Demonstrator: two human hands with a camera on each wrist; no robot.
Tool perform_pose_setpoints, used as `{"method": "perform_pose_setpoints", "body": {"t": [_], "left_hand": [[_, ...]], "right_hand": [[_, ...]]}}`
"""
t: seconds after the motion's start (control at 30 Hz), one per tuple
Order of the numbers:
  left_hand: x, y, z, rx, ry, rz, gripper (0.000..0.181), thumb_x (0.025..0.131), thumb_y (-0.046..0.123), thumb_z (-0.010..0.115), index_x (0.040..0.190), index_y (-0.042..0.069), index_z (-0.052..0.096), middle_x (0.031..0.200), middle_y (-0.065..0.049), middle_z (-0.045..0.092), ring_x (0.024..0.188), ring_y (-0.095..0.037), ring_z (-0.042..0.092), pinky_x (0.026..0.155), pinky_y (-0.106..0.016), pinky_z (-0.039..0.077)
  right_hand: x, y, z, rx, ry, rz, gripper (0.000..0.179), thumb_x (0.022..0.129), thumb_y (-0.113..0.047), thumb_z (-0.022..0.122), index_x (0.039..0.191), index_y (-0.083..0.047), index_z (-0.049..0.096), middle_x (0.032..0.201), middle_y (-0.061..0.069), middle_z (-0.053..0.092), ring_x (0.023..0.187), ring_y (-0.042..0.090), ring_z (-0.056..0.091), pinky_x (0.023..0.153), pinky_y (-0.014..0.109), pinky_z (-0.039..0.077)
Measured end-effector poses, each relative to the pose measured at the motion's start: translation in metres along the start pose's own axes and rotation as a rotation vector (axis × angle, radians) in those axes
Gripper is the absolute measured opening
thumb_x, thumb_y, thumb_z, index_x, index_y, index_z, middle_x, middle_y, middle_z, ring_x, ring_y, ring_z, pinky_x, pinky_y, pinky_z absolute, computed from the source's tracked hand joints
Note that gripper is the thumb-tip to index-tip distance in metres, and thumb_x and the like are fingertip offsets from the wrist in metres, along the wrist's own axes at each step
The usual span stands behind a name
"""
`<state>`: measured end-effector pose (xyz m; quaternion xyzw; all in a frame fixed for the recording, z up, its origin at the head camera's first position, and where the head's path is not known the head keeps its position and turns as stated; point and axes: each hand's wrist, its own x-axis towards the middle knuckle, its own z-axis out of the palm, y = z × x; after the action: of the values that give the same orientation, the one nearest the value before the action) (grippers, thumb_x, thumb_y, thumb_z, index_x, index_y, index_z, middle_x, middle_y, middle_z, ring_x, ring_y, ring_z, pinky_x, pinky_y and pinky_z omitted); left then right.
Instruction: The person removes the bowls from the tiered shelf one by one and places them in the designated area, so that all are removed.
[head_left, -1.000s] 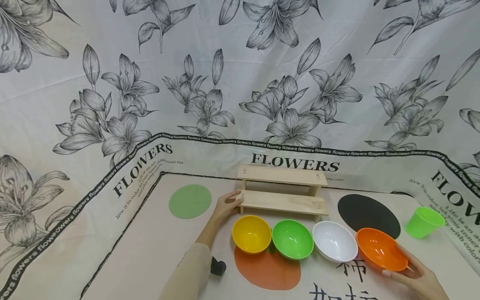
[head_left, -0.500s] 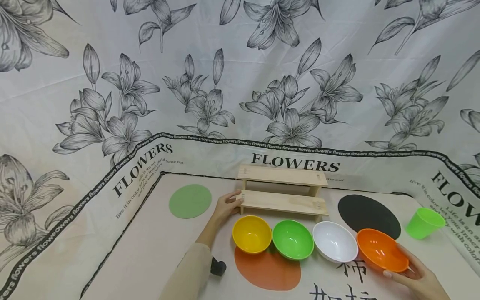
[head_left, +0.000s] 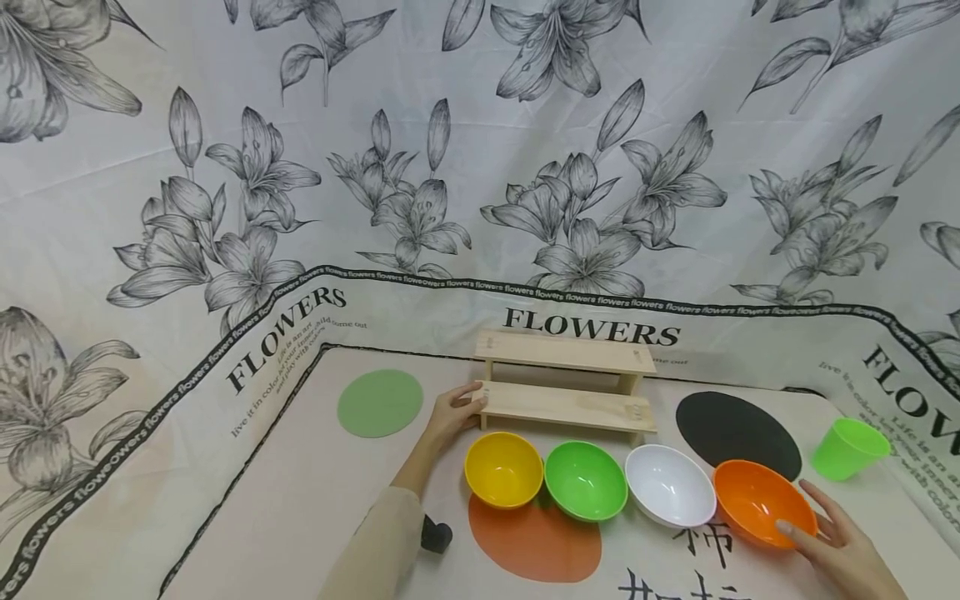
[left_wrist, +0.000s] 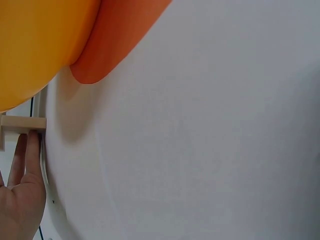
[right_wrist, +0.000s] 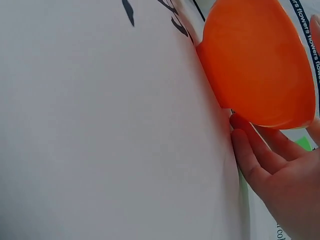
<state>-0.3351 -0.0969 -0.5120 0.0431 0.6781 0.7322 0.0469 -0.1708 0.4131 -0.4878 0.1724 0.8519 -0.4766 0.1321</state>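
Note:
Four-sided contact is absent; my left hand (head_left: 454, 412) touches the left end of a two-step wooden shelf (head_left: 562, 402) with extended fingertips, seen from below in the left wrist view. At the right, my right hand (head_left: 843, 542) is spread loosely beside an orange bowl (head_left: 757, 500), its thumb over the near rim. In the right wrist view its fingers (right_wrist: 255, 155) lie relaxed next to the bowl's base. The bowl stands upright on the table. Left of it, in a row before the shelf, are a white bowl (head_left: 670, 485), a green bowl (head_left: 585, 481) and a yellow bowl (head_left: 503, 470).
A light green cup (head_left: 849, 450) stands at the far right. The printed tablecloth has a black circle (head_left: 738, 433), a pale green circle (head_left: 381, 403) and an orange circle (head_left: 536, 542). A small black object (head_left: 436, 534) lies beside the left sleeve. Flower-printed cloth (head_left: 480, 208) hangs behind.
My right hand has loosened from the orange bowl: its thumb and index finger have lifted and spread at the rim. The left hand and the other bowls have stayed in place.

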Motion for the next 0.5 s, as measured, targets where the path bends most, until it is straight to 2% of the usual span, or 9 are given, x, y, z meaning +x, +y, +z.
{"method": "perform_pose_setpoints", "body": {"t": [0.13, 0.3, 0.47, 0.5], "left_hand": [[0.0021, -0.0027, 0.0022, -0.001, 0.003, -0.009, 0.048, 0.087, 0.017, 0.068, 0.131, 0.004, 0.055, 0.122, -0.027, 0.056, 0.104, -0.031, 0.062, 0.085, -0.038, 0.054], [0.002, -0.0017, 0.0024, 0.001, -0.004, -0.005, 0.048, 0.088, 0.017, 0.068, 0.132, 0.004, 0.054, 0.123, -0.028, 0.055, 0.105, -0.032, 0.061, 0.086, -0.038, 0.054], [-0.0003, -0.0011, -0.0012, 0.025, -0.02, 0.01, 0.048, 0.089, 0.017, 0.066, 0.133, 0.003, 0.052, 0.123, -0.03, 0.054, 0.105, -0.033, 0.061, 0.083, -0.038, 0.055], [-0.0012, -0.0009, -0.0023, 0.037, -0.023, 0.011, 0.048, 0.09, 0.017, 0.065, 0.134, 0.003, 0.052, 0.123, -0.03, 0.054, 0.105, -0.034, 0.061, 0.082, -0.037, 0.056]], "right_hand": [[-0.0047, -0.0042, 0.0007, -0.039, -0.016, -0.006, 0.101, 0.092, -0.053, 0.05, 0.143, -0.005, -0.023, 0.143, 0.042, -0.001, 0.125, 0.058, 0.014, 0.099, 0.061, 0.036], [-0.005, -0.0045, 0.0001, -0.037, -0.015, -0.006, 0.101, 0.092, -0.054, 0.05, 0.143, -0.007, -0.023, 0.143, 0.042, 0.002, 0.126, 0.057, 0.017, 0.098, 0.057, 0.04], [-0.0009, -0.0025, -0.0014, -0.017, -0.023, 0.009, 0.102, 0.09, -0.058, 0.048, 0.143, -0.008, -0.023, 0.143, 0.042, -0.001, 0.125, 0.058, 0.016, 0.097, 0.061, 0.039], [-0.0001, -0.0019, -0.0022, -0.027, -0.014, 0.012, 0.102, 0.09, -0.06, 0.047, 0.144, -0.008, -0.023, 0.143, 0.042, 0.0, 0.125, 0.059, 0.016, 0.095, 0.06, 0.041]]}}
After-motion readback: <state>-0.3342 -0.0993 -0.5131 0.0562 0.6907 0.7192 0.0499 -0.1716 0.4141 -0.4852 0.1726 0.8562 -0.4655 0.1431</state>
